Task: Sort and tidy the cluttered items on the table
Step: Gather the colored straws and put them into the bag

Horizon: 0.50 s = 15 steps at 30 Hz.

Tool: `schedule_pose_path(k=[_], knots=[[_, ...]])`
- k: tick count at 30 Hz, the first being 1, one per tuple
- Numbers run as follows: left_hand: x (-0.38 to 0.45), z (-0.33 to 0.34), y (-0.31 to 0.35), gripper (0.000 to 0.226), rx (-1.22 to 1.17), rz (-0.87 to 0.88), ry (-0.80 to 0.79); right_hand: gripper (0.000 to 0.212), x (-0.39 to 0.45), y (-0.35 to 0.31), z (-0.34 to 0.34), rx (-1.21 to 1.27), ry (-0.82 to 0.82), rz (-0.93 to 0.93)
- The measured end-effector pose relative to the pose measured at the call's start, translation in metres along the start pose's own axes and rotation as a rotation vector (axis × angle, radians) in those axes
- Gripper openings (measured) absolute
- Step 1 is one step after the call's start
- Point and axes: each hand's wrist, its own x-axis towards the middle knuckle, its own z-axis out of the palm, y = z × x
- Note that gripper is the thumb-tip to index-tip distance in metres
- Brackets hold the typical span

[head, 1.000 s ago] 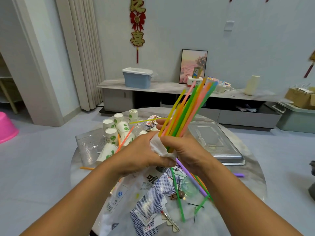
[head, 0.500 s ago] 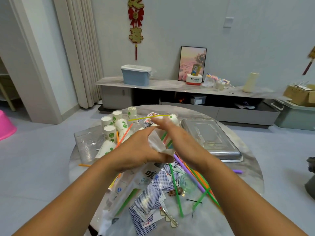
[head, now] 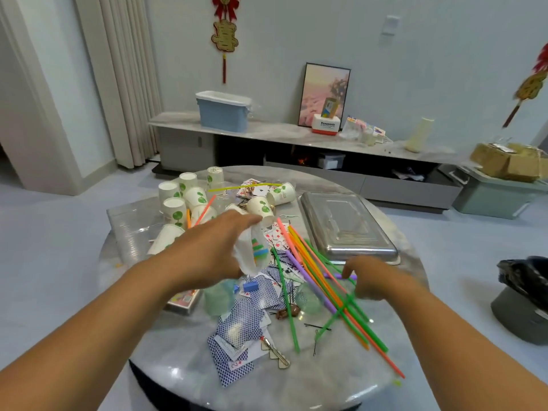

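My left hand reaches forward over the table's middle and grips the mouth of a thin whitish plastic bag; coloured straw ends show through it. My right hand hovers low at the right, fingers apart and pointing down at a purple straw. Loose coloured straws lie fanned across the round marble table between my hands. Paper cups with green prints stand and lie at the far left. Blue-backed playing cards are scattered near me.
An upturned metal tray sits at the right rear, a clear plastic tray at the left edge. Keys, hairpins and a small box lie among the cards. A black bin stands on the floor to the right.
The raised straw bundle went down into the bag. My right hand has let go and dropped to the loose straws at the right; my left hand has moved forward with the bag.
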Motion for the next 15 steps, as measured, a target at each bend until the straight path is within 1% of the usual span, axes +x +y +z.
schedule_pose_path(k=[2,4,6,8,10,15], knots=[[0.000,0.012,0.002,0.099,0.100,0.044,-0.058,0.050,0.002,0.001,0.016,-0.153,0.023,-0.005],[0.001,0.020,0.002,0.097,0.157,0.073,-0.080,0.040,0.005,0.001,0.030,-0.277,0.051,-0.019],[0.003,0.023,-0.002,0.098,0.163,0.077,-0.068,0.030,0.008,0.002,0.044,-0.349,0.083,-0.050],[0.005,0.023,-0.007,0.101,0.178,0.084,-0.040,0.024,0.011,0.005,0.050,-0.368,0.106,-0.070],[0.006,0.022,-0.011,0.101,0.212,0.095,0.000,0.024,0.014,0.009,0.048,-0.363,0.162,-0.089],[0.011,0.018,-0.012,0.096,0.231,0.070,0.057,0.022,0.019,0.014,0.014,-0.264,0.336,-0.097]])
